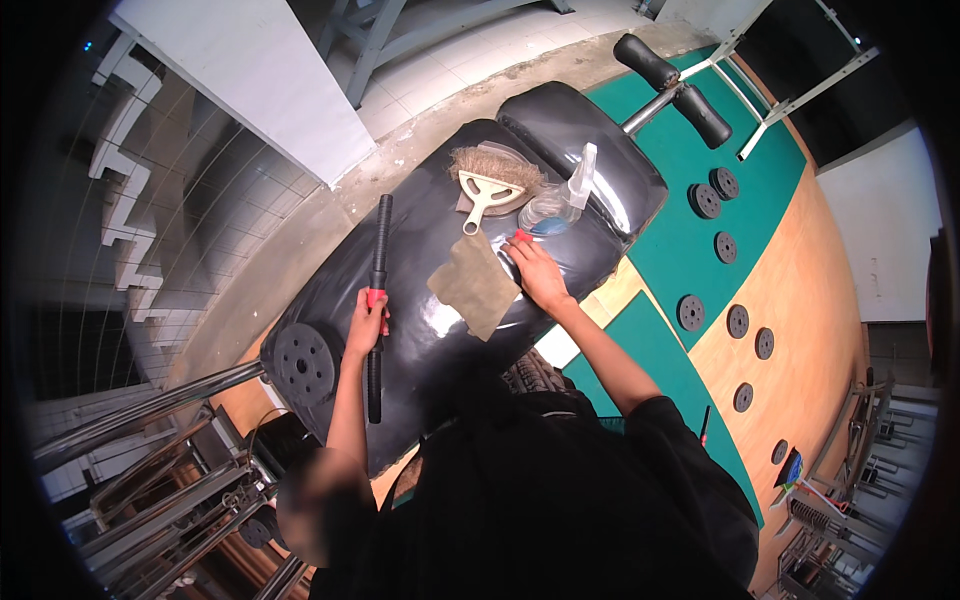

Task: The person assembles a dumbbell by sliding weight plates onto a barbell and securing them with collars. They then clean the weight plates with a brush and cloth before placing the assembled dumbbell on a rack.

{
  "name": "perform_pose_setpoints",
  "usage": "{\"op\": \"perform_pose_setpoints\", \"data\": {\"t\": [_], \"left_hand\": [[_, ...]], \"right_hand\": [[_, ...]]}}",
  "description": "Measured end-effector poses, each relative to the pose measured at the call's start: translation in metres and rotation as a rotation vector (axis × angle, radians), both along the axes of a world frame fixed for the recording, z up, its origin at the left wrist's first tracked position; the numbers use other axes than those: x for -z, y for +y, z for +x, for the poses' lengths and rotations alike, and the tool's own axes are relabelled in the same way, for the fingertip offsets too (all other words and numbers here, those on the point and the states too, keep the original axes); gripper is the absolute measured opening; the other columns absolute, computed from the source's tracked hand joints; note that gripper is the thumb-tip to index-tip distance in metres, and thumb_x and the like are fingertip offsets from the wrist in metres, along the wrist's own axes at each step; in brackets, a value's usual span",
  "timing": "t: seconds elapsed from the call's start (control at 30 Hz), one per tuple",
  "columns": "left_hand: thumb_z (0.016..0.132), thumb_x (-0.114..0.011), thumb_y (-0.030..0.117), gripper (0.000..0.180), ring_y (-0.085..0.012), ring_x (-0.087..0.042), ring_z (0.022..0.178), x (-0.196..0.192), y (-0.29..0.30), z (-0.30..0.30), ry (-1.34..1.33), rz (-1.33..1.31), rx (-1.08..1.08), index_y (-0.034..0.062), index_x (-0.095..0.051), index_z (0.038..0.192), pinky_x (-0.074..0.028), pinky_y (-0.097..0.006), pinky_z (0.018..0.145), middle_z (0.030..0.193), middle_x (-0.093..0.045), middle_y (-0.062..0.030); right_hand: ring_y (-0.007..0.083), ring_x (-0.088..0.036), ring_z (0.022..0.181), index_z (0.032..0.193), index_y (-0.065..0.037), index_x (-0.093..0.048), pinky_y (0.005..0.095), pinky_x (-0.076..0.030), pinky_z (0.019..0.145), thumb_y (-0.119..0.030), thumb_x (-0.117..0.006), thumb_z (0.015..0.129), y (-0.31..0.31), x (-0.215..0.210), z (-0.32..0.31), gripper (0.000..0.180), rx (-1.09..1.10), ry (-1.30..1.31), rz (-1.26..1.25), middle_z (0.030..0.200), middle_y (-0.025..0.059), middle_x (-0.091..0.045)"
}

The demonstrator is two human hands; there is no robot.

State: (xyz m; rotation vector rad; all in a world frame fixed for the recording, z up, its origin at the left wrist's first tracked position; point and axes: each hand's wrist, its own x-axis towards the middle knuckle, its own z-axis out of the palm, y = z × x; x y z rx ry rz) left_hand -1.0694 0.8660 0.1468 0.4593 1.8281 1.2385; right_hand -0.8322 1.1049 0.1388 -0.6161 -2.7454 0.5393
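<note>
The left hand point(370, 318) is at the end of a forearm that rises steeply from the lower part of the view; its fingers are wrapped round and clamped on the red middle of a long, straight, black ridged bar point(382, 235), which sticks out above and below the fist; the bar is over the left part of a bench padded in glossy black material point(400, 265), though whether it touches the padding I cannot tell. The right hand point(538, 272) reaches up and leftward on a bent arm, back uppermost; its fingers are extended and slightly bent, with their tips at a small red piece point(522, 236); whether they grip it or merely touch it I cannot tell.

Just beyond those fingertips, on the bench, is a clear, rounded plastic container point(560, 205); something blue shows low in it or on it, and whether that is liquid or a label is unclear. To its left is a hand brush with a cream plastic handle and brown bristles point(488, 187); between the two hands a ragged-edged, olive-brown cloth point(475, 287) is spread flat on the padding; a round black weight plate with small holes point(303, 363) is at the bench's left end, to the left of the bar.
</note>
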Motion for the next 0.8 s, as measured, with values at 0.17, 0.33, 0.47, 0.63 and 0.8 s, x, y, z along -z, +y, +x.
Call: {"op": "perform_pose_setpoints", "data": {"t": [0.17, 0.33, 0.47, 0.63, 0.8], "left_hand": [[0.089, -0.054, 0.020, 0.028, -0.0091, -0.047, 0.048, 0.005, 0.010, 0.000, 0.044, 0.037, -0.002, 0.0078, -0.039, 0.110, -0.043, -0.025, 0.045, 0.069, -0.049, -0.0037], [0.090, -0.052, 0.020, 0.025, -0.0086, -0.046, 0.050, -0.020, 0.007, 0.011, 0.133, 0.185, 0.008, 0.0075, -0.041, 0.109, -0.042, -0.023, 0.047, 0.070, -0.049, -0.0030], [0.093, -0.047, 0.018, 0.018, -0.0094, -0.045, 0.049, -0.054, -0.010, 0.044, 0.007, 0.383, 0.121, 0.0068, -0.042, 0.106, -0.039, -0.022, 0.046, 0.068, -0.047, -0.0039], [0.088, -0.052, 0.011, 0.011, -0.0110, -0.045, 0.047, -0.071, -0.030, 0.111, -0.173, 0.432, 0.335, 0.0038, -0.045, 0.091, -0.039, -0.023, 0.044, 0.062, -0.047, -0.0047], [0.078, -0.064, -0.001, 0.018, -0.0082, -0.044, 0.044, -0.067, -0.025, 0.214, -0.249, 0.336, 0.690, 0.0030, -0.048, 0.086, -0.036, -0.021, 0.042, 0.057, -0.048, -0.0019]], "right_hand": [[0.0266, -0.034, 0.127, 0.125, -0.011, -0.043, 0.0384, -0.028, 0.106, -0.005, -0.048, 0.079, -0.009, 0.012, 0.003, 0.047, -0.051, -0.131, 0.111, 0.133, 0.0063, -0.042], [0.0290, -0.034, 0.127, 0.127, -0.009, -0.040, 0.0404, -0.027, 0.106, 0.002, -0.046, 0.076, -0.048, -0.019, 0.039, 0.053, 0.283, 0.101, -0.136, 0.130, 0.0112, -0.043], [0.0323, -0.047, 0.110, 0.123, -0.006, -0.040, 0.0392, -0.039, 0.094, -0.004, -0.047, 0.079, -0.138, -0.008, 0.107, 0.045, 0.635, 0.265, -0.352, 0.115, 0.0156, -0.049], [0.0270, -0.055, 0.100, 0.120, -0.009, -0.042, 0.0385, -0.044, 0.087, -0.005, -0.047, 0.079, -0.299, 0.032, 0.218, 0.042, 1.014, 0.236, -0.577, 0.107, 0.0137, -0.053], [0.0196, -0.058, 0.090, 0.115, -0.008, -0.048, 0.0342, -0.049, 0.074, -0.004, -0.050, 0.079, -0.425, 0.042, 0.302, 0.036, 1.636, 0.398, -0.656, 0.096, 0.0087, -0.058]]}}
